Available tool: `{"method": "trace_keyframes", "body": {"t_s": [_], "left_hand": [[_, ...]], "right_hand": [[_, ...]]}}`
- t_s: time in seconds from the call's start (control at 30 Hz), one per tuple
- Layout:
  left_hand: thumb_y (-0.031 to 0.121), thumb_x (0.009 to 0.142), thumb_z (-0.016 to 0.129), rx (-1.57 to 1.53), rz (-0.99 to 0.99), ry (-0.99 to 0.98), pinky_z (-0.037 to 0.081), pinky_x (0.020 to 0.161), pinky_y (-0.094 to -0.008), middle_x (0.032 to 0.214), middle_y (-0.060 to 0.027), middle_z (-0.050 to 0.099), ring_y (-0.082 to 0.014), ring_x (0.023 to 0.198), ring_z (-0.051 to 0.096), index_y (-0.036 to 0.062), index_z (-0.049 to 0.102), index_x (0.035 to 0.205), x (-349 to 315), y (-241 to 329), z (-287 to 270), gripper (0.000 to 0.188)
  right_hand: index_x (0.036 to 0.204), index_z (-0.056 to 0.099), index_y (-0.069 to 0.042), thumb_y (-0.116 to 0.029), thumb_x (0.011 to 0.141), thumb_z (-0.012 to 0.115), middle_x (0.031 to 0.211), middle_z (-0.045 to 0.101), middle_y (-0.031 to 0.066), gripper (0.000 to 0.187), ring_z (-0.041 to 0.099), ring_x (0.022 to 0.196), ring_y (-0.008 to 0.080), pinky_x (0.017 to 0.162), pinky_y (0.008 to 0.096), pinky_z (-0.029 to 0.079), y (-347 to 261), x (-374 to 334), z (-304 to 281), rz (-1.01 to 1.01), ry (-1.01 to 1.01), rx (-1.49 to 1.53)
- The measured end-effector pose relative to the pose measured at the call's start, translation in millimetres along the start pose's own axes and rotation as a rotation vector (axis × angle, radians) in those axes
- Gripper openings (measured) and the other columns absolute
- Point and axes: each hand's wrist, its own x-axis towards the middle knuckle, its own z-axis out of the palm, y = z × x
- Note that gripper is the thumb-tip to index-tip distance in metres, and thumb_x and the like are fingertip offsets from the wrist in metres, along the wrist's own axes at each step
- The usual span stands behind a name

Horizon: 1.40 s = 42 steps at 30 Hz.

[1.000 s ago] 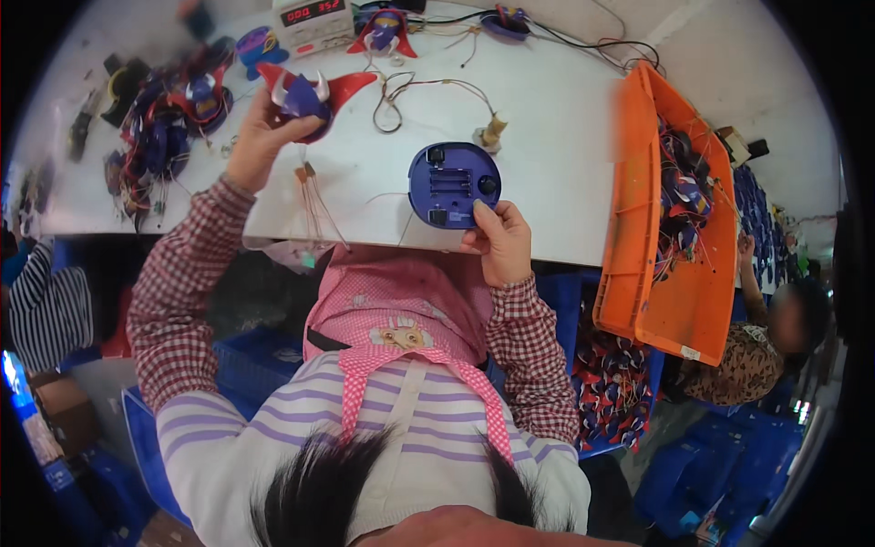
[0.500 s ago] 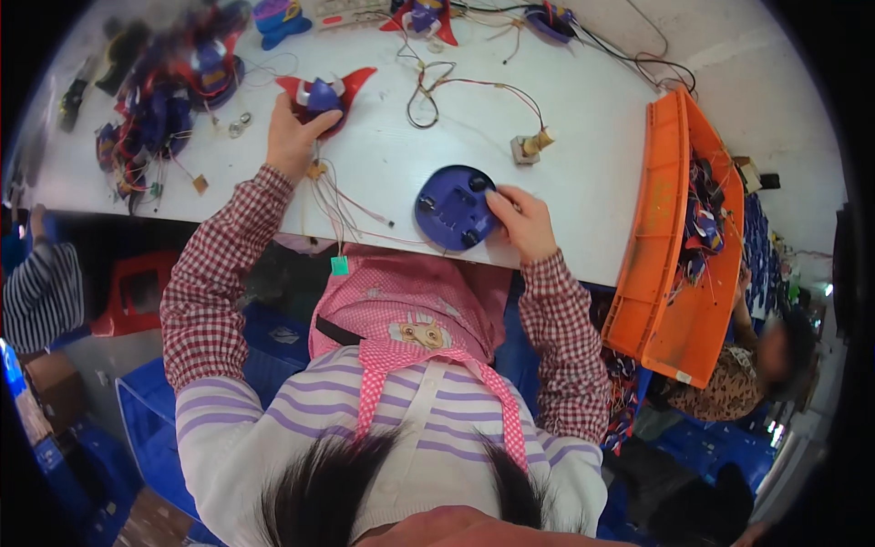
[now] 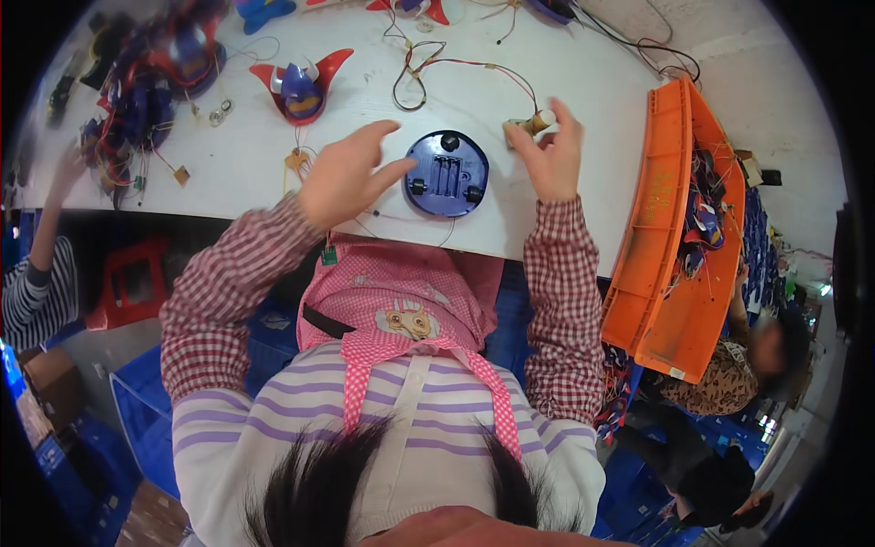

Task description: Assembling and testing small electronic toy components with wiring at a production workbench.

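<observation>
A round purple base (image 3: 445,202) lies on the table with its battery slots and several black round parts facing up. My left hand (image 3: 351,178) is beside its left edge, fingers stretched and thumb at or near the rim. My right hand (image 3: 554,155) is spread around a small wired block with a tan cylinder (image 3: 543,120). Thumb and forefinger stand apart on either side of it, and no firm grip shows. Farther left sits a red-winged purple toy shell (image 3: 301,91), its wires trailing toward me past my left hand.
A pile of similar wired shells (image 3: 150,91) fills the table's left side. An orange crate (image 3: 661,219) with more parts stands at the right. Red and black wires (image 3: 483,66) cross the far table. A striped-sleeved person's arm (image 3: 53,210) reaches in at the left.
My left hand has let go of the toy shell and come toward the purple base. My right hand has released the base, now flat on the table, and moved to the wired block.
</observation>
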Motion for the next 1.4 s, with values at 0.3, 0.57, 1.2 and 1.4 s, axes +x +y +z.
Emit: {"method": "trace_keyframes", "body": {"t_s": [0.3, 0.57, 1.2, 1.4], "left_hand": [[0.025, 0.087, 0.052, 0.016, -0.125, -0.138, 0.050, 0.064, -0.0384, 0.084, -0.0157, 0.066, -0.0315, 0.073, 0.063, 0.0008, 0.055, 0.103, 28.3, -12.7, 44.0, 0.029], [0.016, 0.084, 0.051, -0.071, -0.072, 0.021, 0.047, 0.057, -0.0354, 0.068, -0.0157, 0.063, -0.0307, 0.061, 0.061, 0.0000, 0.056, 0.097, 26.4, -16.7, 54.1, 0.022], [0.013, 0.081, 0.052, -0.119, -0.030, 0.066, 0.047, 0.055, -0.0342, 0.069, -0.0146, 0.064, -0.0304, 0.058, 0.061, 0.0009, 0.056, 0.094, 25.6, -22.2, 61.1, 0.018], [0.015, 0.081, 0.050, -0.123, -0.001, 0.099, 0.047, 0.056, -0.0398, 0.069, -0.0170, 0.063, -0.0349, 0.060, 0.061, 0.0017, 0.056, 0.090, 25.5, -23.0, 62.6, 0.017]], "right_hand": [[0.098, 0.059, 0.001, -0.005, 0.078, 0.069, 0.091, 0.054, 0.0076, 0.023, 0.053, 0.064, 0.0114, 0.055, 0.0206, 0.045, -39.5, -11.2, -7.1, 0.432, -0.421, 0.578], [0.094, 0.059, 0.000, -0.004, 0.072, 0.074, 0.087, 0.055, 0.0065, 0.027, 0.054, 0.062, 0.0139, 0.051, 0.0218, 0.044, -40.2, -52.3, 16.8, -0.082, -0.303, 0.255], [0.101, 0.056, -0.002, 0.004, 0.071, 0.069, 0.087, 0.058, 0.0084, 0.033, 0.055, 0.067, 0.0194, 0.058, 0.0259, 0.046, -41.7, -63.2, 28.3, -0.431, -0.273, 0.024], [0.100, 0.055, -0.003, 0.004, 0.071, 0.068, 0.087, 0.058, 0.0086, 0.032, 0.055, 0.066, 0.0198, 0.056, 0.0259, 0.046, -44.1, -59.0, 28.9, -0.450, -0.295, 0.010]]}}
